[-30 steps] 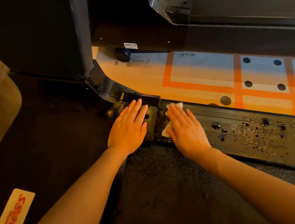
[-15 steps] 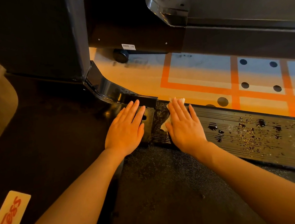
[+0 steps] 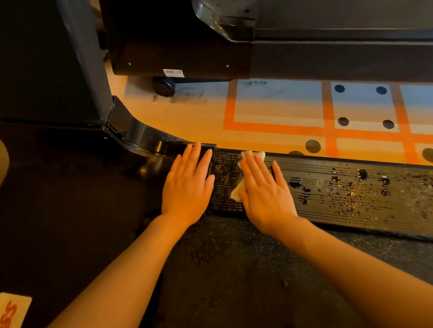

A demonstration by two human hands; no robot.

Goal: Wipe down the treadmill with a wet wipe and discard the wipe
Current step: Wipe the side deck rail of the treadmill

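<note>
Wet wipe (image 3: 252, 157) mostly hidden under right hand (image 3: 265, 193) (only corners show).

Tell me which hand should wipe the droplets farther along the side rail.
Right. The right hand already presses the wet wipe flat on the side rail, nearest the droplets. The left hand lies bare on the rail's end.

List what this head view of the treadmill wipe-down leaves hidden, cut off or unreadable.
- Wet wipe: mostly covered by the right hand; only its edges show.
- Side rail: runs off the right edge.
- Orange sticker: cut by the left edge, lettering incomplete.
- Barcode label: too small to read.
- Rail end cap under the left hand: covered.
</note>
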